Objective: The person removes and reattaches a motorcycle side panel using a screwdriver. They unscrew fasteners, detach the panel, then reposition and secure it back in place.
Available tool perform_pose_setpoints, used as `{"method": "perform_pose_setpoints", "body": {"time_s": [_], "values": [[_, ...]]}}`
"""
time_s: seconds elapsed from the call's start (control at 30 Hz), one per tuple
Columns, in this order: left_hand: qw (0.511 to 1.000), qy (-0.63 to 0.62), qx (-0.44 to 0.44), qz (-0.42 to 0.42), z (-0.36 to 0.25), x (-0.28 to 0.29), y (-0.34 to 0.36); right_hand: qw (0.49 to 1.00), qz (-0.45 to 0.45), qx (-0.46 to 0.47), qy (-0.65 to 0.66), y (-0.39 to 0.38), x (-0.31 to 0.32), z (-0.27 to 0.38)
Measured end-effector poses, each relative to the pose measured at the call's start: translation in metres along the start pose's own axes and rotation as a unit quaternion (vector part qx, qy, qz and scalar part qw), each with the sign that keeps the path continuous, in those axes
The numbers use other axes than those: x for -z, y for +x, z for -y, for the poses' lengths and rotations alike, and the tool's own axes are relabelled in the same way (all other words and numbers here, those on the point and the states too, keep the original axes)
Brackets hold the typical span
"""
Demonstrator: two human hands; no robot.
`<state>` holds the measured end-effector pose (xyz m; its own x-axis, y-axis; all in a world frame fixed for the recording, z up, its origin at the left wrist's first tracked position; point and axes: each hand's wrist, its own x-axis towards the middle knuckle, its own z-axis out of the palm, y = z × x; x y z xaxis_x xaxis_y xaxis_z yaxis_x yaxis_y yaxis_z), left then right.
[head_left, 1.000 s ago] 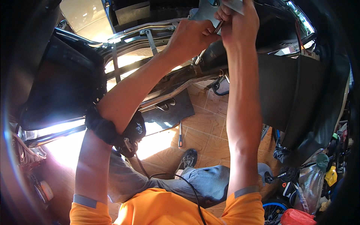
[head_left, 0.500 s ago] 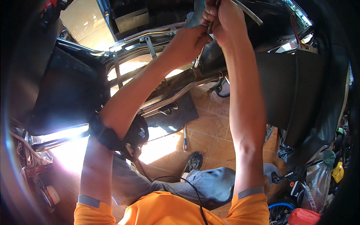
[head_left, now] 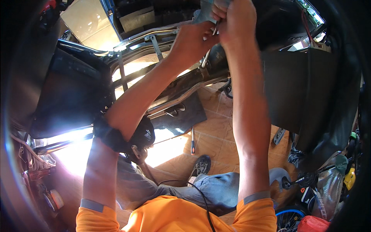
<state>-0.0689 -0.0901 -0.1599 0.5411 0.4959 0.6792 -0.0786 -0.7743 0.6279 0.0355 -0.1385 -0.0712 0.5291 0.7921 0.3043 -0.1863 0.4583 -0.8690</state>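
Both my hands are together at the top of the view, above a long metal frame (head_left: 156,48) with cross slats. My left hand (head_left: 193,40) has thumb and fingers closed round a thin metal rod (head_left: 206,58), whose lower end stands at a bracket on the frame. My right hand (head_left: 237,23) is closed just beside and above it, fingers curled in. Whatever it grips is hidden behind the fingers and the upper picture edge. A translucent bluish piece (head_left: 204,13) shows behind the hands.
A dark flat panel (head_left: 286,91) stands at the right, a black box-shaped part (head_left: 71,92) at the left. On the tiled floor lie a screwdriver (head_left: 193,143) and a dark mat (head_left: 185,116). A plastic bag (head_left: 328,189) and a red item (head_left: 313,224) crowd the lower right.
My right hand has turned, and the metal bar that stuck out from it toward the upper right no longer shows. My left hand stays at the rod, with slightly shifted fingers.
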Motion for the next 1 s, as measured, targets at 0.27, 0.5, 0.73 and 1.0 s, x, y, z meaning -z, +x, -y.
{"method": "perform_pose_setpoints", "body": {"time_s": [0.27, 0.5, 0.73, 1.0], "values": [[1.0, 0.026, 0.014, 0.0, -0.004, 0.001, -0.001, 0.994, -0.074, 0.071, 0.027, -0.018, -0.003, -0.012], [0.996, 0.064, -0.023, -0.057, 0.004, -0.006, 0.003, 0.966, -0.135, 0.201, -0.091, -0.026, -0.011, -0.022], [0.995, -0.034, 0.067, 0.065, 0.003, -0.005, 0.0, 0.965, 0.219, -0.098, 0.105, 0.016, 0.009, 0.01], [0.997, 0.053, -0.02, -0.045, -0.001, -0.003, -0.003, 0.968, -0.131, 0.215, 0.006, -0.035, -0.018, -0.02]]}}
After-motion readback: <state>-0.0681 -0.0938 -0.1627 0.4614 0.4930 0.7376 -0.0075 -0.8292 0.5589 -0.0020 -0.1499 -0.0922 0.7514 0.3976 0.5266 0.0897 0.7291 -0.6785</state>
